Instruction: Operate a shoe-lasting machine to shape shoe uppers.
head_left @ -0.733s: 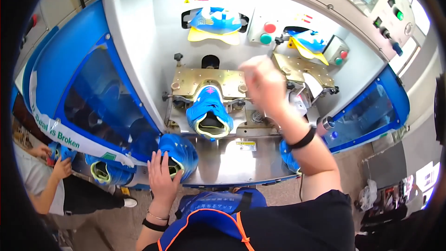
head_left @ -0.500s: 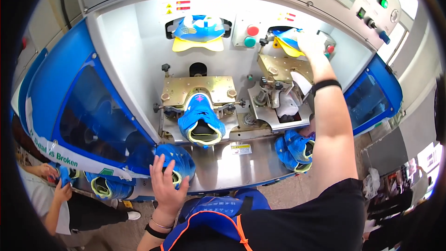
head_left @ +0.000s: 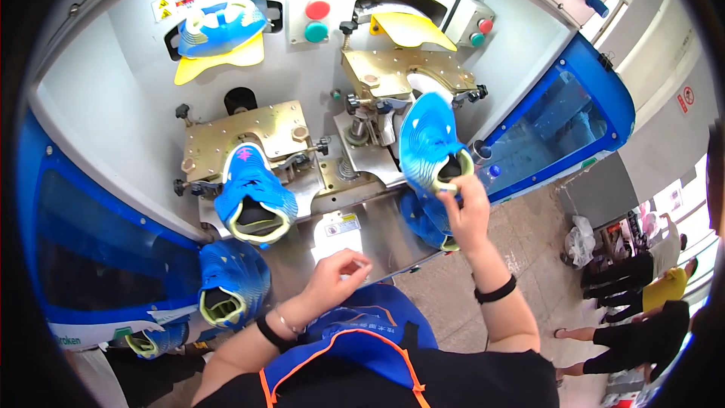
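Observation:
My right hand [head_left: 470,215] grips a blue shoe upper [head_left: 429,136] by the pale yellow-green collar at its heel. The upper's toe points up and away, in front of the right metal clamp station [head_left: 408,68]. Below it, partly covered, another blue upper [head_left: 423,219] rests on the ledge. My left hand [head_left: 336,279] hovers over the near edge of the steel ledge [head_left: 302,257], fingers curled in toward the thumb, with nothing visible in them. A blue upper [head_left: 257,196] sits toe-first in the left clamp station [head_left: 283,128]. More uppers [head_left: 232,283] stand at the ledge's left end.
Another blue upper [head_left: 219,30] is on the left yellow form at the back wall; the right yellow form [head_left: 411,29] is bare. Red and green buttons [head_left: 316,21] sit between them. Blue windowed side panels [head_left: 559,121] flank the opening. Several people [head_left: 642,332] are at far right.
My right hand has come down from the right form with the blue upper. My left hand has left the uppers at left, moved right, and curled its fingers. The view has shifted right.

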Demonstrator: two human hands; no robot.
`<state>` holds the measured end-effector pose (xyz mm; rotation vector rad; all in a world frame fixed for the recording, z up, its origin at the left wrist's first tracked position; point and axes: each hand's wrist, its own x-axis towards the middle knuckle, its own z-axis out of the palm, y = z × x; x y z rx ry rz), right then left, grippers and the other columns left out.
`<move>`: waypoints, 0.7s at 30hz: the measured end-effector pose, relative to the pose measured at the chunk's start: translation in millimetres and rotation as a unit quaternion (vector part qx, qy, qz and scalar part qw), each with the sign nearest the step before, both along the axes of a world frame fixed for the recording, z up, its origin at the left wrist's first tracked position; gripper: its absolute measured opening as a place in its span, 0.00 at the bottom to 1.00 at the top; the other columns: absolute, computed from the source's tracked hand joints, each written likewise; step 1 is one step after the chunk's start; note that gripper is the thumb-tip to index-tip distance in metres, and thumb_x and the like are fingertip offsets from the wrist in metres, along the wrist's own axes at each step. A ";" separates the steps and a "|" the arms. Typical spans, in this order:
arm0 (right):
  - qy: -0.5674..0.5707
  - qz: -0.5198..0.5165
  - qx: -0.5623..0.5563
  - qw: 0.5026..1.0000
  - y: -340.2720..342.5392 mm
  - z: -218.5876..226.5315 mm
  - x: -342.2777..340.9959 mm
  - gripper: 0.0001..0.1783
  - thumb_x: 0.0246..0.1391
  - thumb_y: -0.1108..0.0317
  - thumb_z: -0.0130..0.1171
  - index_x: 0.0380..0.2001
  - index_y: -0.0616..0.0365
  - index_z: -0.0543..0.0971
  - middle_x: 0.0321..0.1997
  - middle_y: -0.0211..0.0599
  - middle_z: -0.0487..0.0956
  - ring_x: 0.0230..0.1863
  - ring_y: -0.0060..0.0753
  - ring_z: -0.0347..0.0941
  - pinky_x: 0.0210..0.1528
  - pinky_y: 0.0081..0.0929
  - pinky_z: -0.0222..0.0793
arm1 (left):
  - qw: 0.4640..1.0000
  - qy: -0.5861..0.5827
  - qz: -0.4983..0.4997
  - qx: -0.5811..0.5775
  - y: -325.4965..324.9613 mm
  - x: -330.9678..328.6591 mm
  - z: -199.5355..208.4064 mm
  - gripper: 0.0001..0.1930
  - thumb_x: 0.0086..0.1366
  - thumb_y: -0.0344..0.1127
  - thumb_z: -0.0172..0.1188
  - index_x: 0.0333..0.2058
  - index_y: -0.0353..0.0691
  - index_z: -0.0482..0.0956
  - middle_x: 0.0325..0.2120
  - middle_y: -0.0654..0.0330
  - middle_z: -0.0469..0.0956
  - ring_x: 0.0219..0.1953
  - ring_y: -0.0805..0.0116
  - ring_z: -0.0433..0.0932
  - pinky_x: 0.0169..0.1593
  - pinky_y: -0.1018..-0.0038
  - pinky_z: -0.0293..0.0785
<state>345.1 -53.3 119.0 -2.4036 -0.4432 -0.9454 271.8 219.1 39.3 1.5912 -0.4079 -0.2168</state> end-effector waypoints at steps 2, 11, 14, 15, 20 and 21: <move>0.034 0.008 -0.009 0.999 -6.6 -12.9 -5.4 0.15 0.48 0.62 0.69 0.33 0.58 0.75 0.32 0.40 0.75 0.36 0.47 0.71 0.38 0.39 0.66 | 0.977 0.189 -0.065 -0.071 -31.2 27.0 -6.1 0.17 0.69 0.37 0.59 0.53 0.39 0.73 0.44 0.61 0.79 0.36 0.73 0.82 0.38 0.78 0.76; 0.087 0.052 -0.031 0.994 -30.6 -16.2 46.6 0.14 0.48 0.62 0.68 0.34 0.56 0.77 0.37 0.36 0.75 0.37 0.44 0.72 0.38 0.36 0.68 | 0.903 0.273 -0.012 -0.330 -139.8 144.9 14.1 0.22 0.71 0.46 0.54 0.59 0.44 0.65 0.52 0.60 0.75 0.50 0.66 0.79 0.50 0.64 0.79; 0.062 0.041 -0.054 0.996 -37.5 -7.5 61.5 0.19 0.49 0.55 0.67 0.42 0.53 0.79 0.42 0.36 0.76 0.45 0.47 0.71 0.45 0.40 0.68 | 0.897 0.282 0.027 -0.339 -153.5 146.0 9.0 0.24 0.68 0.50 0.59 0.58 0.48 0.66 0.48 0.63 0.76 0.45 0.70 0.79 0.47 0.67 0.79; 0.019 0.032 -0.073 0.997 -38.8 -5.0 67.9 0.22 0.50 0.52 0.66 0.45 0.51 0.80 0.46 0.36 0.77 0.50 0.49 0.71 0.49 0.42 0.68 | 0.899 0.293 0.043 -0.323 -156.6 144.2 6.9 0.24 0.68 0.50 0.59 0.58 0.48 0.66 0.48 0.63 0.75 0.44 0.70 0.79 0.47 0.66 0.80; 0.077 0.060 -0.114 0.989 -38.2 -4.6 107.5 0.28 0.49 0.42 0.63 0.47 0.48 0.82 0.57 0.36 0.76 0.61 0.55 0.65 0.59 0.51 0.62 | 0.902 0.277 0.074 -0.322 -170.5 140.1 4.4 0.30 0.65 0.57 0.59 0.58 0.46 0.65 0.48 0.62 0.76 0.44 0.70 0.80 0.46 0.68 0.80; 0.174 0.069 -0.100 0.977 -38.9 -6.3 111.8 0.29 0.49 0.40 0.62 0.46 0.48 0.83 0.59 0.36 0.76 0.63 0.56 0.64 0.61 0.53 0.61 | 0.903 0.277 0.077 -0.320 -173.1 140.1 4.9 0.30 0.65 0.57 0.59 0.58 0.46 0.65 0.48 0.62 0.76 0.44 0.70 0.80 0.46 0.68 0.80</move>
